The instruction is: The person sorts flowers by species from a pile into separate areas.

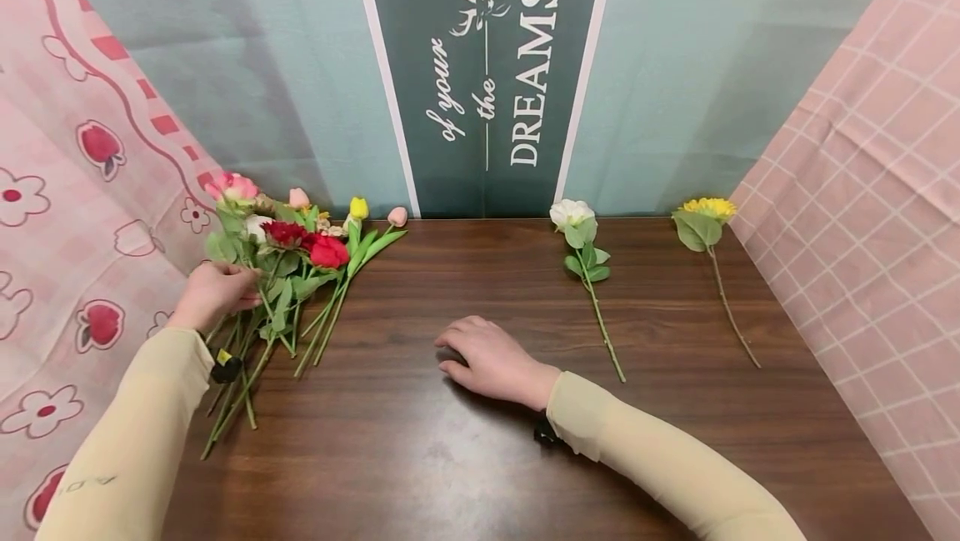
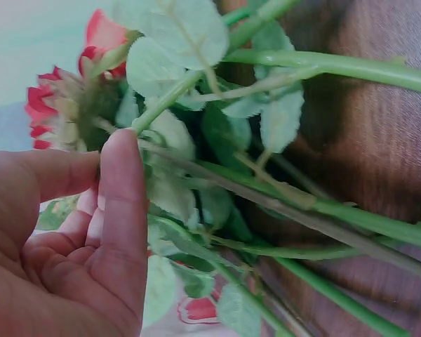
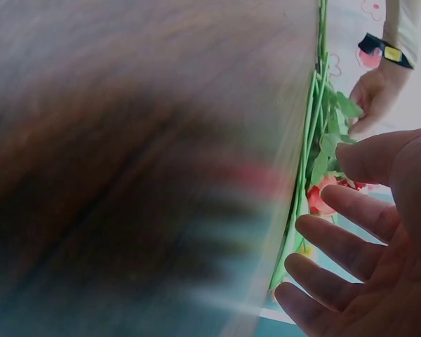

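Note:
At the left of the head view my left hand (image 1: 217, 293) is in among a pile of artificial flowers, its thumb and forefinger pinched together at a thin flower stem (image 2: 266, 203). The fingertips partly hide that stem. A dark red carnation (image 1: 285, 232) and a red rose (image 1: 328, 251) lie just right of the hand, with a pink flower (image 1: 232, 187) beyond it. My right hand (image 1: 491, 360) lies low over the middle of the table, fingers loosely bent and holding nothing. In the right wrist view its fingers (image 3: 351, 249) are spread.
Yellow (image 1: 359, 208) and pink tulips (image 1: 397, 217) lie at the pile's right side. A white rose (image 1: 573, 216) and a yellow sunflower (image 1: 708, 209) lie apart on the right of the brown table (image 1: 465, 474). Cloth hangs along the back and both sides.

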Motion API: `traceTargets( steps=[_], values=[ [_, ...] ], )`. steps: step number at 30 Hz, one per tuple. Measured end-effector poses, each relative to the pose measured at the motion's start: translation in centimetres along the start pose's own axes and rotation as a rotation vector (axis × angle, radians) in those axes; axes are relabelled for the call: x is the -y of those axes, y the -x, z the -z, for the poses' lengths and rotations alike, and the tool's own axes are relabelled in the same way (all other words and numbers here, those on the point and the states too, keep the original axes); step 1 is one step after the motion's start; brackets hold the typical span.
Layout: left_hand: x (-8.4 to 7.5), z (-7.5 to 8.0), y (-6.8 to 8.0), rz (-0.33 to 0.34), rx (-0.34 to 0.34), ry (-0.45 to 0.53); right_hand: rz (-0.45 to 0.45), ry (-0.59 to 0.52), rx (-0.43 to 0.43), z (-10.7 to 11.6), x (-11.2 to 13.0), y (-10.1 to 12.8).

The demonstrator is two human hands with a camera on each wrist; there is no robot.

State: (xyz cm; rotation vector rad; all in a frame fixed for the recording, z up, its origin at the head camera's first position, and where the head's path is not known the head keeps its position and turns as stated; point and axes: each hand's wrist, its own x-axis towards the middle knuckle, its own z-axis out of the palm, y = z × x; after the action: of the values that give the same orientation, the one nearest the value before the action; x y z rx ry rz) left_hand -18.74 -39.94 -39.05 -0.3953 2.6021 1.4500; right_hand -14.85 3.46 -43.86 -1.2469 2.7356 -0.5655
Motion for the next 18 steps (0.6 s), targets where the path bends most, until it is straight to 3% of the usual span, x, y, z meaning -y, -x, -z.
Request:
traceTargets(
  steps=[6,10,14,18],
  values=[
    [-2.4,-0.4,0.6,-0.063,-0.033,0.032,-0.006,-0.023,-0.041,0.4,-0.7,0.4],
    [-4.7,-2.0,1.0,-0.125,-0.010,0.012,-0.040,-0.051,-0.076,1.0,-1.2,0.9],
    [-6.6,-4.9,1.5,-0.146,0.075,0.035,-0.089,-0.098,-0.110,1.6,-1.7,1.7],
    [-7.9,-9.7,2.2,-0.155,0.180,0.110,-0.137,-0.151,-0.140,1.9,-2.3,2.6]
  ],
)
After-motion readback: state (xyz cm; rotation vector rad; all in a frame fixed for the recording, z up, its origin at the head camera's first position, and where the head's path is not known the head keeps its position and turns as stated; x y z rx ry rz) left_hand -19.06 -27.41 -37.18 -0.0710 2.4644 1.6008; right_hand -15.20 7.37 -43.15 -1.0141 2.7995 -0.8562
